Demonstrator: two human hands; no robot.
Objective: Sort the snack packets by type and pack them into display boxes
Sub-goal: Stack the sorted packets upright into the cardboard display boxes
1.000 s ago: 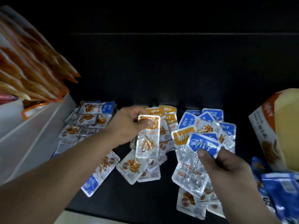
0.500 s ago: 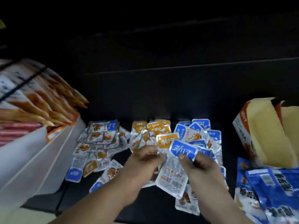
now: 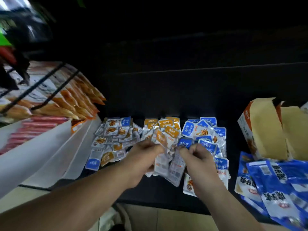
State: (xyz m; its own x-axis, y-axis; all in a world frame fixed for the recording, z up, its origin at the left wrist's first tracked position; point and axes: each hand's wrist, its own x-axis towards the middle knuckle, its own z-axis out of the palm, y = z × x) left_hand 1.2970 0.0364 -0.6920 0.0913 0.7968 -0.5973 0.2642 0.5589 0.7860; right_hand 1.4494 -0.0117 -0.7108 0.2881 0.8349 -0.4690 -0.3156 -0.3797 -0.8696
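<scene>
Small clear snack packets lie heaped on a dark shelf (image 3: 166,194): orange-topped packets (image 3: 166,127) in the middle, blue-topped packets (image 3: 206,130) to their right, a mixed pile (image 3: 115,135) to the left. My left hand (image 3: 141,162) grips an orange-topped packet (image 3: 160,157) just above the heap. My right hand (image 3: 198,162) pinches a blue-topped packet (image 3: 179,162) right beside it. The two held packets overlap between my hands. An open orange-and-white display box (image 3: 260,129) stands at the right.
A white display tray (image 3: 50,150) with long orange packets and red sausage sticks slopes along the left. Larger blue snack bags (image 3: 275,185) lie at the lower right, below the open box. The shelf's back is dark.
My two hands have come together at the middle of the heap, each keeping its packet. The camera has tilted up, so more of the left tray and the right box shows.
</scene>
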